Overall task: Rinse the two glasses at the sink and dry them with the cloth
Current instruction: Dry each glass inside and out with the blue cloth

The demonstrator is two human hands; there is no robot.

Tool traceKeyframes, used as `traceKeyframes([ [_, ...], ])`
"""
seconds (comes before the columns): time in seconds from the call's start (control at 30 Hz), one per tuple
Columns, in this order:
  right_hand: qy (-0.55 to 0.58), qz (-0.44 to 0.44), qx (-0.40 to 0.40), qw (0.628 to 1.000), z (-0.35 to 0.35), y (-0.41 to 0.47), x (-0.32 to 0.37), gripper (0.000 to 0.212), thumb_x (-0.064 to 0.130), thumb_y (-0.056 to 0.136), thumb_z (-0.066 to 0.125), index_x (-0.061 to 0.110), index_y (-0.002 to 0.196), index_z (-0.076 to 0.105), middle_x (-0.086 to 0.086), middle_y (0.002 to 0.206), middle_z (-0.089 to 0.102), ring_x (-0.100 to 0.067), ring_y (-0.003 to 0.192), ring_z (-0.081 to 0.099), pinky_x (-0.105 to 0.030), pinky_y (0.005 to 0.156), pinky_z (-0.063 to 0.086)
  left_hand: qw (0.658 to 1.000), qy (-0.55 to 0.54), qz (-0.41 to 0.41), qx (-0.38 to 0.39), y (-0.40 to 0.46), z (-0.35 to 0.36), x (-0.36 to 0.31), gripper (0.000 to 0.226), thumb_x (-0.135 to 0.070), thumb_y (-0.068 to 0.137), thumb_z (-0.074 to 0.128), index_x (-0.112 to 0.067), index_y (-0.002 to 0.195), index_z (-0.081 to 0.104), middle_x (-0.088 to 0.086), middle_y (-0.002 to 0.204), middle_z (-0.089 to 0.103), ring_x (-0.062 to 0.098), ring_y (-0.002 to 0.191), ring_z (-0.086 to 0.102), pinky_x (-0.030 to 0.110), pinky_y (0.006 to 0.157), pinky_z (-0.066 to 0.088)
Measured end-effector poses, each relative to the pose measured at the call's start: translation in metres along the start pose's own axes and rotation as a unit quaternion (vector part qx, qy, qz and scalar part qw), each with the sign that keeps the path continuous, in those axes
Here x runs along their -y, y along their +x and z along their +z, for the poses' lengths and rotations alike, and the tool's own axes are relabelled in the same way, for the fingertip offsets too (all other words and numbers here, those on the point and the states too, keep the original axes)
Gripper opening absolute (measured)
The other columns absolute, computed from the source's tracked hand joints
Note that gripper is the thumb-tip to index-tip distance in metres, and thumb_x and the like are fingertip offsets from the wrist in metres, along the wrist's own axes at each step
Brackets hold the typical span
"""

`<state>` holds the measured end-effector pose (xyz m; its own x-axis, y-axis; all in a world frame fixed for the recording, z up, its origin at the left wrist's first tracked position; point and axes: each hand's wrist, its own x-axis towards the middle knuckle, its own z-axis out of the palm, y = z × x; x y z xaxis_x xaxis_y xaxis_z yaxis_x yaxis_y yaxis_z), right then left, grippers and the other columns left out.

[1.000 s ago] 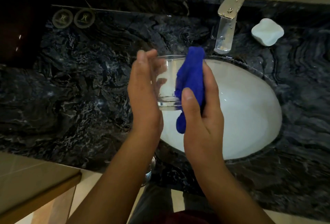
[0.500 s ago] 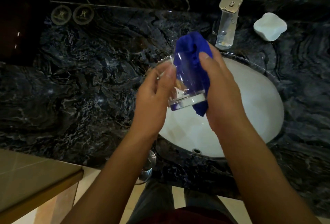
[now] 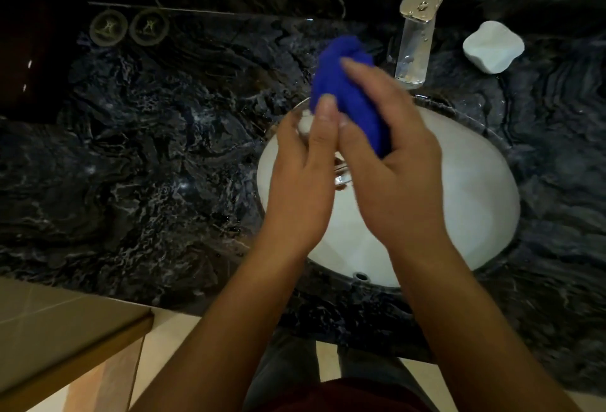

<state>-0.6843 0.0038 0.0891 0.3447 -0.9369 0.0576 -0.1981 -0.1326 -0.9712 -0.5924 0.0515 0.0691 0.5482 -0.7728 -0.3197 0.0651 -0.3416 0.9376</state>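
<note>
A glass (image 3: 341,172) is held over the left part of the white sink (image 3: 475,188), mostly hidden between the two hands; only a sliver of its base and a bit of its rim are seen. The left hand (image 3: 301,175) is curled round the glass from the left, fingers pointing to the far side. The right hand (image 3: 393,162) is wrapped round a blue cloth (image 3: 347,90), which is pressed against the glass; the cloth bulges out past the fingertips on the far side. The two hands are close together, touching at the fingers. The right hand is blurred, so the exact finger positions cannot be told.

The sink is set into a dark marbled tabletop (image 3: 147,165). A chrome tap (image 3: 419,18) is seen at the far edge, just beyond the sink. A white soap-like block (image 3: 493,47) lies on the tabletop to the right of the tap. Two round dark discs (image 3: 129,28) lie side by side at the far left of the tabletop. A second glass is not identified with certainty. A tan surface (image 3: 59,346) is seen at the near left corner, below the tabletop edge.
</note>
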Motion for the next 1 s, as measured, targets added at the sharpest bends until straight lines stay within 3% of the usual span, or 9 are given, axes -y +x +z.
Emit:
traceKeyframes([
  [0.13, 0.01, 0.072, 0.073, 0.995, -0.004, 0.007, -0.003, 0.041, 0.034, 0.107, 0.053, 0.037, 0.147, 0.054, 0.016, 0.135, 0.065, 0.003, 0.117, 0.063, -0.023, 0.096, 0.054, 0.984, -0.159, -0.073, -0.01, 0.003, -0.004, 0.0, 0.07, -0.068, 0.096, 0.043, -0.016, 0.141, 0.06, 0.012, 0.128, 0.074, 0.027, 0.116, 0.073, 0.051, 0.102, 0.057],
  [0.2, 0.045, 0.145, 0.073, 0.986, -0.007, 0.012, -0.005, 0.038, 0.044, 0.108, 0.046, 0.046, 0.145, 0.052, 0.018, 0.124, 0.071, 0.004, 0.1, 0.069, -0.019, 0.079, 0.054, 0.979, -0.18, -0.09, -0.012, 0.003, -0.005, 0.002, 0.074, -0.068, 0.095, 0.043, -0.011, 0.139, 0.062, 0.019, 0.124, 0.074, 0.03, 0.111, 0.074, 0.045, 0.092, 0.059],
  [0.27, 0.066, 0.175, 0.061, 0.98, -0.004, 0.019, -0.006, 0.038, 0.044, 0.108, 0.044, 0.045, 0.145, 0.053, 0.017, 0.126, 0.07, 0.0, 0.104, 0.069, -0.023, 0.081, 0.053, 0.982, -0.157, -0.102, -0.033, 0.006, 0.0, 0.003, 0.077, -0.07, 0.093, 0.043, -0.007, 0.131, 0.065, 0.025, 0.118, 0.073, 0.034, 0.102, 0.075, 0.049, 0.089, 0.061],
  [0.37, 0.065, 0.178, 0.059, 0.98, 0.002, 0.018, -0.007, 0.041, 0.04, 0.109, 0.045, 0.043, 0.15, 0.048, 0.02, 0.135, 0.064, 0.0, 0.119, 0.064, -0.036, 0.103, 0.054, 0.98, -0.146, -0.116, -0.071, 0.013, 0.005, 0.007, 0.065, -0.068, 0.094, 0.046, -0.014, 0.12, 0.071, 0.014, 0.118, 0.077, 0.031, 0.11, 0.074, 0.055, 0.104, 0.055],
  [0.53, 0.089, 0.195, 0.088, 0.973, -0.008, 0.0, -0.02, 0.042, 0.052, 0.102, 0.046, 0.057, 0.144, 0.047, 0.023, 0.117, 0.073, -0.013, 0.096, 0.075, -0.048, 0.08, 0.065, 0.974, -0.187, -0.092, -0.082, 0.015, 0.003, 0.015, 0.049, -0.059, 0.092, 0.055, -0.023, 0.12, 0.07, -0.004, 0.124, 0.076, 0.014, 0.121, 0.07, 0.048, 0.11, 0.052],
  [0.6, 0.115, 0.208, 0.096, 0.967, -0.012, -0.004, -0.026, 0.041, 0.052, 0.102, 0.046, 0.053, 0.143, 0.051, 0.022, 0.119, 0.073, -0.009, 0.099, 0.075, -0.044, 0.083, 0.064, 0.971, -0.213, -0.071, -0.076, 0.013, 0.005, 0.016, 0.041, -0.051, 0.095, 0.055, -0.02, 0.117, 0.067, 0.0, 0.124, 0.076, 0.019, 0.123, 0.069, 0.051, 0.112, 0.049],
  [0.73, 0.257, 0.332, 0.078, 0.904, -0.014, -0.01, -0.03, 0.043, 0.054, 0.105, 0.046, 0.032, 0.137, 0.064, 0.003, 0.121, 0.077, -0.019, 0.103, 0.077, -0.037, 0.078, 0.064, 0.966, -0.256, -0.008, -0.044, 0.016, 0.009, 0.015, 0.021, -0.035, 0.1, 0.053, -0.018, 0.107, 0.063, -0.002, 0.112, 0.076, 0.011, 0.106, 0.072, 0.034, 0.089, 0.059],
  [0.83, 0.271, 0.391, 0.057, 0.877, -0.015, -0.009, -0.03, 0.046, 0.059, 0.103, 0.047, 0.028, 0.111, 0.08, -0.007, 0.107, 0.081, -0.027, 0.085, 0.079, -0.035, 0.061, 0.062, 0.987, -0.152, 0.012, -0.05, 0.019, 0.009, 0.011, 0.023, -0.043, 0.096, 0.059, -0.022, 0.102, 0.065, -0.001, 0.114, 0.069, 0.011, 0.101, 0.069, 0.043, 0.091, 0.062],
  [1.0, 0.203, 0.353, 0.036, 0.913, -0.026, 0.001, -0.032, 0.04, 0.065, 0.097, 0.049, 0.041, 0.098, 0.082, -0.005, 0.101, 0.082, -0.04, 0.104, 0.074, -0.052, 0.084, 0.061, 0.986, 0.093, 0.138, -0.003, 0.016, -0.019, 0.0, 0.038, -0.049, 0.094, 0.065, -0.015, 0.077, 0.06, 0.004, 0.078, 0.066, 0.017, 0.076, 0.061, 0.033, 0.079, 0.052],
])
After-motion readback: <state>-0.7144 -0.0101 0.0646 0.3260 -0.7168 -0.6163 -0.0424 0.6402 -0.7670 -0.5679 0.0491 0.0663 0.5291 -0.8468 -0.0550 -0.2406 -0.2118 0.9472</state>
